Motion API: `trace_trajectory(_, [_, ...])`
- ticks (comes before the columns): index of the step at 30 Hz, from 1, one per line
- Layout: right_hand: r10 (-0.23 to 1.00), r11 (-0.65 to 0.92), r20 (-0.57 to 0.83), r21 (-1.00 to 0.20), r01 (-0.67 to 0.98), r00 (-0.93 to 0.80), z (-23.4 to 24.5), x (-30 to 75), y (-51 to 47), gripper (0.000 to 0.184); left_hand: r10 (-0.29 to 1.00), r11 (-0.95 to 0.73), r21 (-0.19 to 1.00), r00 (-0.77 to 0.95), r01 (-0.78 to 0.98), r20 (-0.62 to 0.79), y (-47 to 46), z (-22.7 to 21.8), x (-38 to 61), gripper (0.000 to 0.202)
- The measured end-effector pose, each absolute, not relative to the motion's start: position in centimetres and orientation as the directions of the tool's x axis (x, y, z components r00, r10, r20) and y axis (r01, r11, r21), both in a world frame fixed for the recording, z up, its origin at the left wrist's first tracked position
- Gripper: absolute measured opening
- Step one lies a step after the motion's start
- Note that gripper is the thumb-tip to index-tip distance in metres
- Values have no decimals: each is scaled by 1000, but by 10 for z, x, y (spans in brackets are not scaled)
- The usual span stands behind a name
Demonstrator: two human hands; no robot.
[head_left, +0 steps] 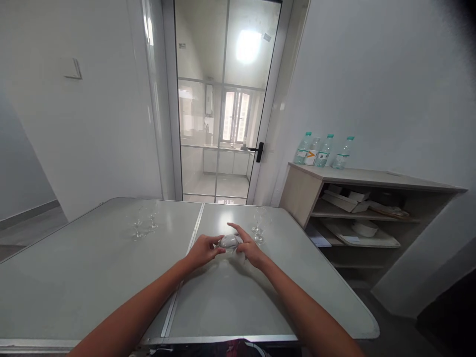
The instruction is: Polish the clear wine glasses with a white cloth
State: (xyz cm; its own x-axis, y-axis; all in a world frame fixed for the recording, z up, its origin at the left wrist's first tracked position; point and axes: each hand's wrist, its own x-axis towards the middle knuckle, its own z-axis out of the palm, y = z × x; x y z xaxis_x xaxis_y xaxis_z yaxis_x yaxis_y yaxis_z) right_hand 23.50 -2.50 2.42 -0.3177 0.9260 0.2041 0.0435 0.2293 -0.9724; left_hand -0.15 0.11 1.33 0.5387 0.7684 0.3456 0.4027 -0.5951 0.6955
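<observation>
Both my hands meet over the middle of a grey folding table point(92, 267). My left hand point(203, 250) grips a small clear glass point(228, 241) held on its side. My right hand point(248, 248) presses a pale cloth point(241, 257) against the glass, its fingers curled round the cloth and its forefinger stretched over the top. Two empty stemmed glasses point(259, 225) stand on the table just beyond my right hand. Two more stemmed glasses point(144, 223) stand further left.
A wooden shelf unit point(320, 196) with trays and boxes stands right of the table, with three water bottles point(323, 151) on top. A glass door point(223, 109) with a black handle lies straight ahead, white walls on both sides.
</observation>
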Motion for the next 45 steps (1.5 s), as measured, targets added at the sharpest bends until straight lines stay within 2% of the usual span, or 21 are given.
trace_trajectory(2, [865, 368, 295, -922, 115, -405, 25, 237, -26, 99, 787, -348, 899, 604, 265, 127, 3, 17, -3, 56])
trace_trajectory(3, [822, 445, 333, -882, 155, -463, 24, 238, -27, 98, 763, -213, 952, 646, 221, 21, 4, 18, -5, 59])
trace_trajectory(5, [712, 595, 382, -773, 219, -589, 22, 241, -27, 90, 703, -3, 981, 698, 194, -136, 7, 18, -9, 61])
trace_trajectory(8, [591, 737, 417, -627, 252, -691, 21, 245, -28, 76, 662, 119, 976, 717, 184, -216, 8, 19, -15, 56])
trace_trajectory(11, [575, 758, 442, -605, 244, -689, 25, 246, -29, 75, 669, 77, 986, 726, 145, -159, 7, 22, -14, 56])
trace_trajectory(13, [624, 713, 443, -659, 238, -644, 28, 244, -29, 75, 704, -36, 987, 705, 154, -84, 6, 23, -11, 59])
trace_trajectory(15, [735, 599, 408, -766, 235, -542, 27, 241, -27, 75, 764, -224, 949, 644, 223, 29, 5, 22, -7, 58])
trace_trajectory(17, [872, 387, 275, -894, 225, -405, 23, 236, -24, 76, 792, -464, 810, 578, 358, 198, 2, 17, -4, 52])
trace_trajectory(19, [953, 130, 74, -976, 176, -295, 17, 232, -22, 78, 740, -653, 573, 577, 496, 345, 0, 11, -3, 47])
trace_trajectory(21, [967, -42, -60, -996, 78, -247, 12, 228, -21, 82, 678, -735, 373, 616, 566, 402, -1, 7, -4, 46])
trace_trajectory(23, [967, -71, -66, -997, -12, -248, 11, 227, -22, 86, 666, -745, 325, 620, 583, 416, 0, 6, -5, 47])
trace_trajectory(25, [965, -6, 2, -1000, -31, -262, 13, 228, -24, 88, 697, -717, 416, 579, 559, 422, 2, 8, -6, 48])
trace_trajectory(27, [951, 105, 94, -994, 24, -295, 17, 230, -25, 88, 747, -644, 607, 557, 467, 364, 5, 11, -6, 49])
trace_trajectory(30, [887, 311, 234, -940, 142, -397, 21, 235, -26, 84, 773, -383, 878, 620, 286, 136, 7, 14, -6, 57])
trace_trajectory(32, [831, 455, 320, -862, 225, -456, 23, 238, -26, 76, 736, -177, 959, 676, 219, -18, 6, 16, -6, 62])
trace_trajectory(35, [763, 603, 409, -729, 324, -500, 26, 242, -28, 66, 675, 5, 987, 728, 160, -121, 1, 20, -7, 60])
trace_trajectory(38, [718, 664, 453, -672, 326, -528, 29, 245, -29, 64, 662, 58, 991, 738, 124, -131, -1, 24, -8, 58])
trace_trajectory(40, [707, 672, 468, -679, 296, -531, 30, 245, -29, 64, 659, 48, 991, 742, 123, -124, 0, 25, -8, 60])
trace_trajectory(43, [801, 554, 424, -793, 254, -422, 28, 239, -26, 70, 719, -148, 969, 694, 200, -34, 3, 21, -8, 60])
trace_trajectory(45, [909, 377, 314, -900, 219, -274, 25, 233, -24, 73, 787, -406, 846, 602, 344, 134, 4, 15, -7, 56])
